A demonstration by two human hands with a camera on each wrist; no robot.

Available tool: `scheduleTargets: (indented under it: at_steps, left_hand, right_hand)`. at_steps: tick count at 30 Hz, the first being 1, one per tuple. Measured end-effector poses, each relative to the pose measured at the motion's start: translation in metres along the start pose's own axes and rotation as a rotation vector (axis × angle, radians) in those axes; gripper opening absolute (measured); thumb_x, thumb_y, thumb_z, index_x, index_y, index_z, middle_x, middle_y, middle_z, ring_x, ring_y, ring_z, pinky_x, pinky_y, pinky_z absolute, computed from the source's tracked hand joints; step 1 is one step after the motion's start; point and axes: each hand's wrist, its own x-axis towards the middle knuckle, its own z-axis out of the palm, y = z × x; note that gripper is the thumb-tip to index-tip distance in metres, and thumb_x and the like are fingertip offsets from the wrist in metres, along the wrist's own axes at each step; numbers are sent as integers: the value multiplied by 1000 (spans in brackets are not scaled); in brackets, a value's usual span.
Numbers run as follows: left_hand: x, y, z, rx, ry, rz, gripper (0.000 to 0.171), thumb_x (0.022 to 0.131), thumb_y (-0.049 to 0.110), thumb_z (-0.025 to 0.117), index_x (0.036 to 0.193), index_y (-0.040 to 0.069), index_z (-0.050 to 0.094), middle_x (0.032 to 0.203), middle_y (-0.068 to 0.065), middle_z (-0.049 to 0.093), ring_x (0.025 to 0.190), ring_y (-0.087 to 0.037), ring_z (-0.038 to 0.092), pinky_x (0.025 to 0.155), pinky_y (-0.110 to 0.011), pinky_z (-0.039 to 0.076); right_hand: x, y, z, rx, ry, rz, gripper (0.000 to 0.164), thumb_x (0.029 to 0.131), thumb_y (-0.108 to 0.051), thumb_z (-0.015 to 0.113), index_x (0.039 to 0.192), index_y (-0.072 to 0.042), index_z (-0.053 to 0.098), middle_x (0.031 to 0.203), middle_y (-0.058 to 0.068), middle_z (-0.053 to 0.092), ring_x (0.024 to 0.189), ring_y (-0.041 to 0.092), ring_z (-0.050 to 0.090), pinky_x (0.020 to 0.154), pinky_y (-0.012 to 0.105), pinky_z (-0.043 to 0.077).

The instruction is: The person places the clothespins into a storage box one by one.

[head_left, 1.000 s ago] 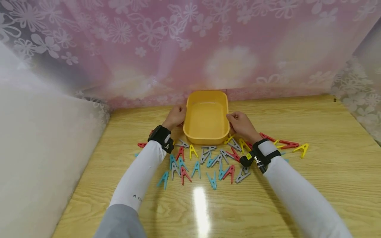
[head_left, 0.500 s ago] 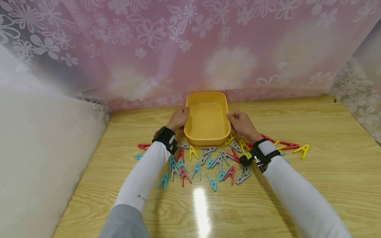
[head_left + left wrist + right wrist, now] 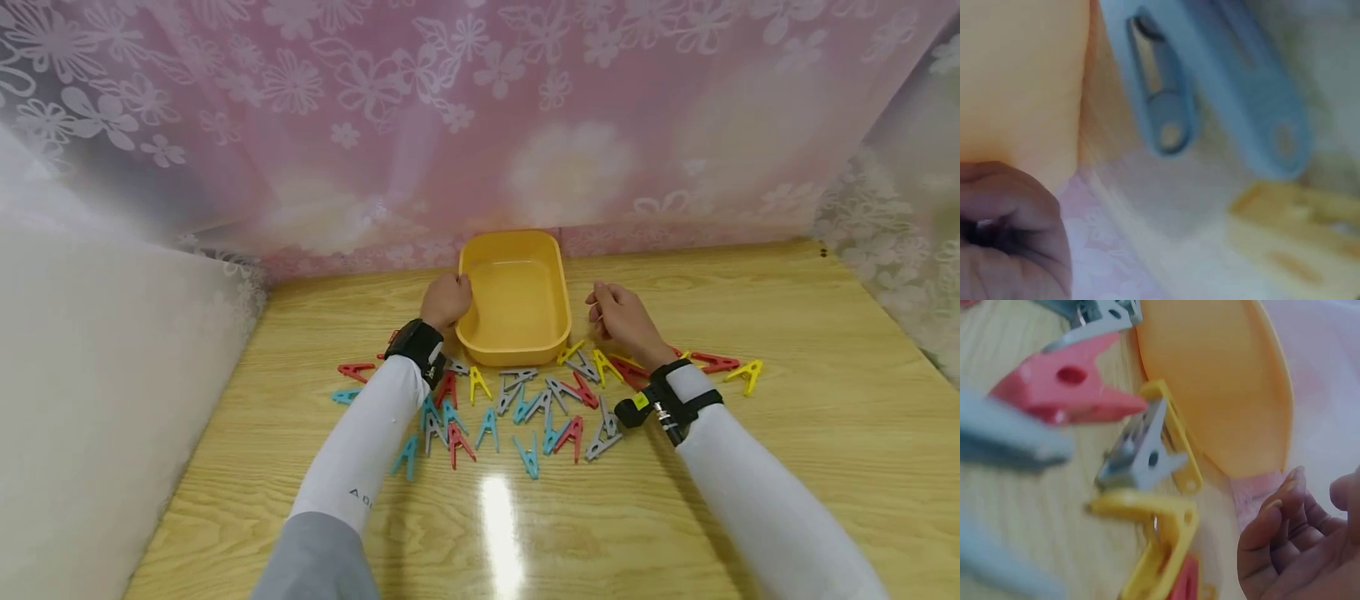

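Note:
A yellow plastic basin (image 3: 517,304) stands at the back of the table with nothing in it. My left hand (image 3: 446,301) grips its left rim, thumb on top; in the left wrist view the curled fingers (image 3: 1010,200) lie against the basin wall. Off the basin's right side, my right hand (image 3: 624,318) hovers with loosely bent fingers and holds nothing. Nearest to it lie a yellow clothespin (image 3: 604,367) and a red clothespin (image 3: 630,372). The right wrist view shows the gap between the hand and the basin (image 3: 1222,381).
Several red, grey, blue and yellow clothespins lie scattered in front of the basin, among them a blue clothespin (image 3: 528,457). More lie to the right, such as a yellow clothespin (image 3: 747,375). A pink flowered cloth (image 3: 420,150) hangs behind the wooden table (image 3: 645,517).
My left hand has shifted onto the basin's left rim. The right hand has let go of the right rim and moved a little to the right. The basin stays nearly in place.

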Motion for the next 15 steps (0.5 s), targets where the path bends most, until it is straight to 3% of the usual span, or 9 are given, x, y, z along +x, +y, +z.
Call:
scheduleTargets:
  at_steps: [4,9,15]
  left_hand:
    - [-2,7,-2,133,-4,-37,37,102,24,32,97,2,62,94,-15,63,81,-30,59,73,-40,46]
    - [-3,13,-2,259,-53,-97,30,100,22,41,96,3,64,96,-12,63,80,-27,60,69,-39,49]
    - [-2,19,3,332,-22,-124,24,97,23,49,98,4,65,91,-9,64,79,-25,62,69,-39,52]
  right_hand:
    - [-6,6,-11,-42,-11,-5,53,105,-40,28,119,7,47,92,20,50,63,17,48,60,30,46]
    - [-13,11,-25,-76,-10,-28,55,104,-42,28,120,7,48,92,19,51,63,18,51,54,28,43]
    - [-26,20,-43,-83,25,-35,56,103,-44,30,121,6,48,91,21,50,63,20,50,52,30,42]
